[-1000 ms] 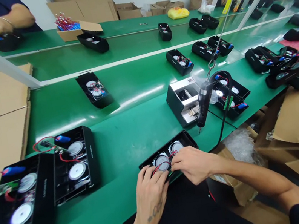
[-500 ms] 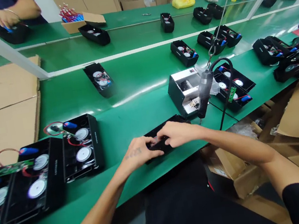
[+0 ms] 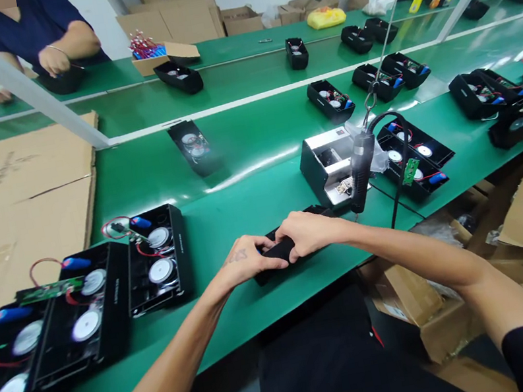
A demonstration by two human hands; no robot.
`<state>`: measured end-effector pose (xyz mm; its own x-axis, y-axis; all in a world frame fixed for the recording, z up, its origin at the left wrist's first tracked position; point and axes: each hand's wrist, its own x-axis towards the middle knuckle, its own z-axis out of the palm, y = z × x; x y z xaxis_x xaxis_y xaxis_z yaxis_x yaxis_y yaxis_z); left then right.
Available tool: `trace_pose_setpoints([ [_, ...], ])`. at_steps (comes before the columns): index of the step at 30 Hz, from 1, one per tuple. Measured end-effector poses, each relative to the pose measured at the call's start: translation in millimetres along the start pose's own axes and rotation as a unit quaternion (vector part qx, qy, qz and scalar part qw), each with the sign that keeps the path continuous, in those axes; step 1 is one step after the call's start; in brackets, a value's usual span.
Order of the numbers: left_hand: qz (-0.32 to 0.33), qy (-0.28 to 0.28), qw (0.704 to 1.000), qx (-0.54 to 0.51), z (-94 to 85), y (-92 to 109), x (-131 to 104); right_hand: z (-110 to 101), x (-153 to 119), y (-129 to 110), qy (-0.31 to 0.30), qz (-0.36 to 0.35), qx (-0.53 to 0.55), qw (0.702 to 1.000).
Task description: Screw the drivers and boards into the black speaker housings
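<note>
A black speaker housing [image 3: 265, 277] lies on the green bench in front of me, its inside mostly covered by my hands. My left hand [image 3: 249, 258] is closed at its left part, thumb and fingers around a dark, rounded, soft-looking black piece [image 3: 278, 249] whose kind I cannot make out. From the other side my right hand [image 3: 305, 232] grips the same piece, fingertips close to the left thumb. Just behind the housing stands a small metal-topped machine [image 3: 330, 168]. A black electric screwdriver [image 3: 362, 169] hangs from a hook to the right of my hands.
Open speaker housings with white round speakers, wires and blue batteries stand at left [image 3: 156, 260] and right [image 3: 415, 157]. A flat cardboard sheet [image 3: 15, 197] covers the far left. Cardboard boxes [image 3: 420, 303] sit below at right. Across the bench, a person's hand [image 3: 54, 60] works on a black housing.
My view has swung slightly left. Both hands stay at the housing, and the black piece between them now shows more clearly. The co-worker's hand across the bench has shifted.
</note>
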<state>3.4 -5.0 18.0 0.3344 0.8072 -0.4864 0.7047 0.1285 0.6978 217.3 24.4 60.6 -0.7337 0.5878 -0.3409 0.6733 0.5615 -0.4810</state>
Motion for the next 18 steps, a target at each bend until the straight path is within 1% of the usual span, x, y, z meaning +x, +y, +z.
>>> trace_pose_setpoints([
  [7,-0.024,0.018,1.0,-0.009,3.1,4,-3,-11,14,-3,-0.043,0.047,0.051,0.997],
  [11,-0.032,0.023,0.999,-0.011,4.1,5,-4,-13,21,-2,-0.054,0.071,0.079,0.993],
  [14,-0.038,0.024,0.999,-0.01,2.5,5,-3,-12,24,2,-0.063,0.072,0.094,0.991],
  [18,-0.039,0.031,0.999,-0.009,2.3,6,-4,-12,26,7,-0.06,0.054,0.104,0.991],
])
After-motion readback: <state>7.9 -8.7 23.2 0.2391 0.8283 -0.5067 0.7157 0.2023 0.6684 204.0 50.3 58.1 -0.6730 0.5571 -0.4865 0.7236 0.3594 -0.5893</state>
